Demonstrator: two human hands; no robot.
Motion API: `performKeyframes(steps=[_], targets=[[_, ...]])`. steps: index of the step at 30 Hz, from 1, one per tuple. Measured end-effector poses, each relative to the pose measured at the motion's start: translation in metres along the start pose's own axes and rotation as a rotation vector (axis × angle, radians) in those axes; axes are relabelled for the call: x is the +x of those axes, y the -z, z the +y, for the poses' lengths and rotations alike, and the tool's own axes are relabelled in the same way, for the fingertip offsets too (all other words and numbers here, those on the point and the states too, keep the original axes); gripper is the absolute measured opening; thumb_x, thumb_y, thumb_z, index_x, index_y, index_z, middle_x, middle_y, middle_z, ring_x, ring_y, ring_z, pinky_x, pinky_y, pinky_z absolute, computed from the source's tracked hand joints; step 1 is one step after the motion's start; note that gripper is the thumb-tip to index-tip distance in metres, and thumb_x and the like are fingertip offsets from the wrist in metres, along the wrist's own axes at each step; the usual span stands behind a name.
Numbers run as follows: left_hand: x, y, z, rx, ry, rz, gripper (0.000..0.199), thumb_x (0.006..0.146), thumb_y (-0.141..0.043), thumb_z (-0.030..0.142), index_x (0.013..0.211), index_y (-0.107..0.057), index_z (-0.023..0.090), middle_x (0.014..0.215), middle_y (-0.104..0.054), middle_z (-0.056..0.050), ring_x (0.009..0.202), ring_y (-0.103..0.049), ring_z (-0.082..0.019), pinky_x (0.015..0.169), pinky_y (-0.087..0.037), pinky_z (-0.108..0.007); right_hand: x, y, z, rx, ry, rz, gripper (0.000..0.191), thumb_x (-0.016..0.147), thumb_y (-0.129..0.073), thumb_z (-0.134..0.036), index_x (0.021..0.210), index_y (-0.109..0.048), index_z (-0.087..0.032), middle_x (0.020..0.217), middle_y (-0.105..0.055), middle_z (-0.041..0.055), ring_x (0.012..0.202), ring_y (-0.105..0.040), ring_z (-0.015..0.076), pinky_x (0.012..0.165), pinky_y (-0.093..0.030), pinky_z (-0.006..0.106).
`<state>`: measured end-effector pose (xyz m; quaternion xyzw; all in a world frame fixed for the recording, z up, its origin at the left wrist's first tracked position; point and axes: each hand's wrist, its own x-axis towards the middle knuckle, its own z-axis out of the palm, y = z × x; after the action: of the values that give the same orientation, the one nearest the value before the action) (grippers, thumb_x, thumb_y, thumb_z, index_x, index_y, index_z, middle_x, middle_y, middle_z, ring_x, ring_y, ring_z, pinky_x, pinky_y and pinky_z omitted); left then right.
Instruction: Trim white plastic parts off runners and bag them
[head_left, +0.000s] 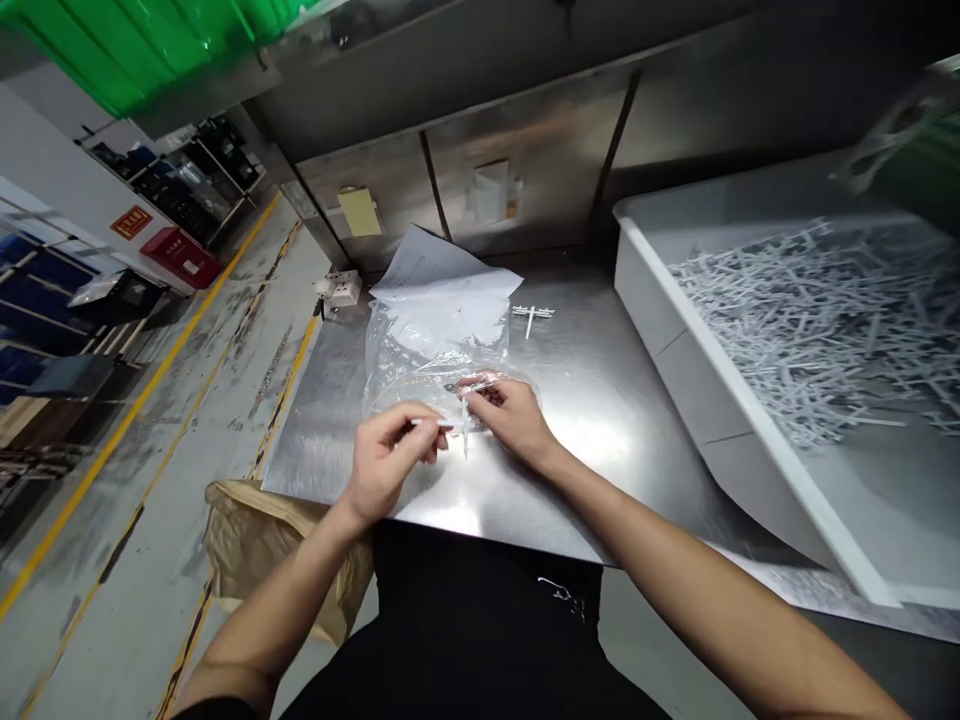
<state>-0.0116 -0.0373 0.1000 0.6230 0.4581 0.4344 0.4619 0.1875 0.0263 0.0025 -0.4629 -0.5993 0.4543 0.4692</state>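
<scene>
Near the front of the metal table, a small white plastic piece (466, 428) is held between both hands. My left hand (391, 455) pinches its thin stem from the left. The fingers of my right hand (513, 412) are closed on its upper part, from the right. Just behind and partly under the hands lies a clear plastic bag (439, 335), with printed paper (442, 262) at its back end. Another white branched piece (531, 318) rests on the table to the right of the bag.
A large white bin (671, 315) of many white pieces (810, 320) stands at right. An open brown bag (247, 520) is below the metal table's (592, 400) left front edge. A white socket block (341, 289) sits at the back left. A green crate (150, 45) is overhead.
</scene>
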Motion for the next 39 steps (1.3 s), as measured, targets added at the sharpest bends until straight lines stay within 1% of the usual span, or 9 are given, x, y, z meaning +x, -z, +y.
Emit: performKeyframes(steps=[3, 7, 12, 16, 19, 23, 28, 35, 39], targets=[[-0.039, -0.005, -0.045, -0.066, 0.194, 0.035, 0.033, 0.106, -0.073, 0.049, 0.095, -0.082, 0.02, 0.08, -0.074, -0.004, 0.064, -0.063, -0.015, 0.063, -0.055, -0.03, -0.003, -0.005, -0.006, 0.197, -0.093, 0.027, 0.039, 0.094, -0.075, -0.055, 0.104, -0.081, -0.018, 0.077, -0.073, 0.0033, 0.068, -0.064, 0.0183, 0.062, -0.051, 0.03], [-0.041, -0.03, -0.077, -0.093, 0.237, 0.04, 0.035, 0.106, -0.07, 0.05, 0.094, -0.081, 0.02, 0.08, -0.075, -0.004, 0.065, -0.063, -0.016, 0.066, -0.057, -0.031, -0.01, -0.018, -0.015, 0.311, -0.149, 0.058, 0.044, 0.09, -0.077, -0.061, 0.103, -0.077, -0.019, 0.071, -0.068, 0.0002, 0.065, -0.062, 0.0169, 0.06, -0.053, 0.028], [-0.023, -0.043, -0.072, 0.178, 0.096, -0.16, 0.034, 0.112, -0.062, 0.044, 0.093, -0.079, 0.021, 0.086, -0.079, -0.004, 0.075, -0.071, -0.019, 0.073, -0.058, -0.031, -0.01, -0.02, -0.015, 0.287, -0.142, 0.098, 0.043, 0.091, -0.071, -0.061, 0.102, -0.074, -0.02, 0.07, -0.066, -0.0008, 0.061, -0.058, 0.0148, 0.059, -0.051, 0.028], [-0.012, -0.042, -0.072, 0.531, -0.223, -0.123, 0.027, 0.114, -0.055, 0.033, 0.108, -0.079, 0.023, 0.099, -0.084, -0.007, 0.086, -0.079, -0.022, 0.079, -0.059, -0.032, -0.007, -0.015, -0.015, 0.28, -0.161, 0.079, 0.036, 0.088, -0.071, -0.055, 0.096, -0.073, -0.02, 0.066, -0.065, -0.0015, 0.056, -0.056, 0.0142, 0.055, -0.048, 0.027], [-0.008, -0.041, -0.075, 0.757, -0.346, -0.12, 0.028, 0.113, -0.05, 0.026, 0.106, -0.077, 0.022, 0.088, -0.081, -0.007, 0.076, -0.077, -0.022, 0.072, -0.056, -0.031, -0.007, -0.012, -0.017, 0.276, -0.176, 0.075, 0.035, 0.086, -0.074, -0.054, 0.098, -0.075, -0.02, 0.069, -0.067, -0.0003, 0.062, -0.061, 0.0167, 0.058, -0.051, 0.028], [-0.008, -0.036, -0.079, 0.856, -0.3, -0.151, 0.027, 0.111, -0.047, 0.021, 0.101, -0.071, 0.021, 0.085, -0.079, -0.005, 0.071, -0.073, -0.019, 0.069, -0.053, -0.029, -0.01, -0.005, -0.017, 0.269, -0.164, 0.075, 0.037, 0.089, -0.076, -0.052, 0.105, -0.079, -0.019, 0.088, -0.078, 0.0056, 0.077, -0.071, 0.0206, 0.07, -0.058, 0.032], [-0.012, -0.021, -0.089, 0.806, -0.215, -0.113, 0.025, 0.112, -0.045, 0.02, 0.106, -0.069, 0.021, 0.082, -0.077, -0.001, 0.071, -0.073, -0.017, 0.069, -0.052, -0.027, -0.01, 0.003, -0.013, 0.032, -0.005, 0.096, 0.03, 0.097, -0.078, -0.045, 0.112, -0.087, -0.021, 0.11, -0.085, 0.009, 0.086, -0.077, 0.0213, 0.08, -0.061, 0.036], [-0.015, -0.018, -0.1, 0.736, -0.253, -0.014, 0.029, 0.114, -0.042, 0.022, 0.101, -0.068, 0.02, 0.079, -0.073, -0.001, 0.068, -0.069, -0.017, 0.067, -0.049, -0.029, -0.012, 0.006, -0.011, -0.102, 0.012, 0.046, 0.027, 0.099, -0.077, -0.045, 0.108, -0.088, -0.021, 0.101, -0.085, 0.0066, 0.072, -0.069, 0.0179, 0.067, -0.054, 0.033], [-0.014, -0.019, -0.101, 0.691, -0.224, 0.006, 0.03, 0.116, -0.041, 0.025, 0.103, -0.068, 0.02, 0.079, -0.073, -0.001, 0.068, -0.069, -0.016, 0.068, -0.05, -0.028, -0.012, 0.01, -0.011, -0.104, 0.028, -0.015, 0.027, 0.1, -0.078, -0.047, 0.106, -0.088, -0.022, 0.096, -0.083, 0.006, 0.075, -0.071, 0.0198, 0.067, -0.055, 0.034]])
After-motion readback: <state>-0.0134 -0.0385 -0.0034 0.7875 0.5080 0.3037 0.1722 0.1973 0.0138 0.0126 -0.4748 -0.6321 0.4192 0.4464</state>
